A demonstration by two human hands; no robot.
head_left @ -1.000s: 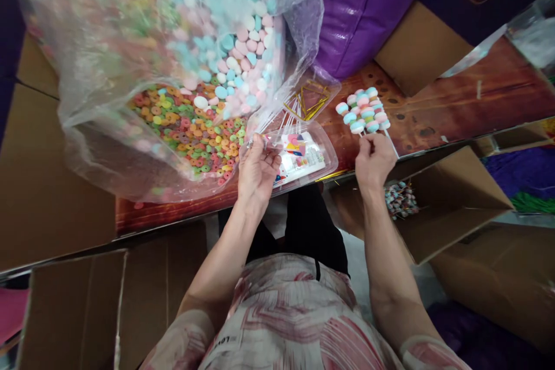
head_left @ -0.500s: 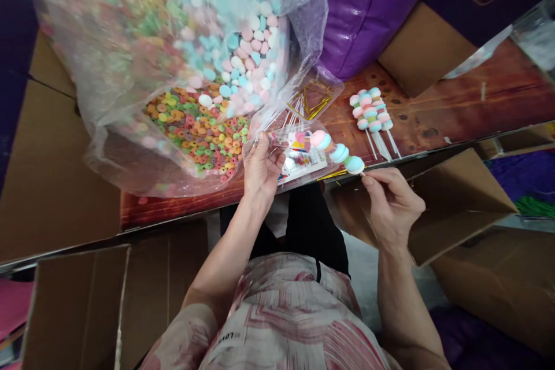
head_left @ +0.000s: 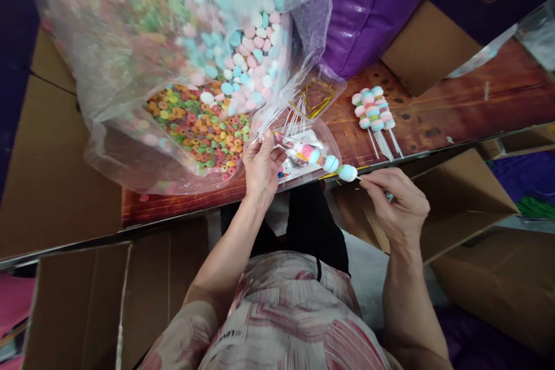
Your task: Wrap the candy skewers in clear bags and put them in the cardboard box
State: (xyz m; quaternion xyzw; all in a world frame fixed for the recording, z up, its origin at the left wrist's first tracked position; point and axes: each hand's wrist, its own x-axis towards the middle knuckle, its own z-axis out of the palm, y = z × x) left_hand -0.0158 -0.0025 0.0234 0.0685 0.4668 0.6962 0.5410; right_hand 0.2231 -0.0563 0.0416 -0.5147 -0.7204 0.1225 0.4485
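My left hand [head_left: 262, 169] pinches a small clear plastic bag [head_left: 289, 144] with a colourful print, just above the table's front edge. My right hand [head_left: 401, 203] grips the thin white stick of a candy skewer [head_left: 332, 163], threaded with pale blue, white and pink sweets. The skewer points left, and its far end overlaps the clear bag; the glare hides how deep it sits inside. A scrap of something bluish shows among the curled fingers of the right hand. Under the hands lie a clear tray [head_left: 333, 141] and a printed white card [head_left: 299, 169].
A large clear bag [head_left: 102, 127] holds ring sweets [head_left: 199, 133] and pastel marshmallow-like sweets [head_left: 260, 40]. Several made-up skewers [head_left: 373, 108] lie on the wooden table [head_left: 459, 92]. Gold twist ties [head_left: 318, 98] and white sticks [head_left: 295, 119] sit behind the hands. Cardboard boxes [head_left: 455, 202] stand around.
The candy skewer has moved left and slightly down, its far end now overlapping the clear bag more. My right hand has turned a little; the left hand stays almost in place.
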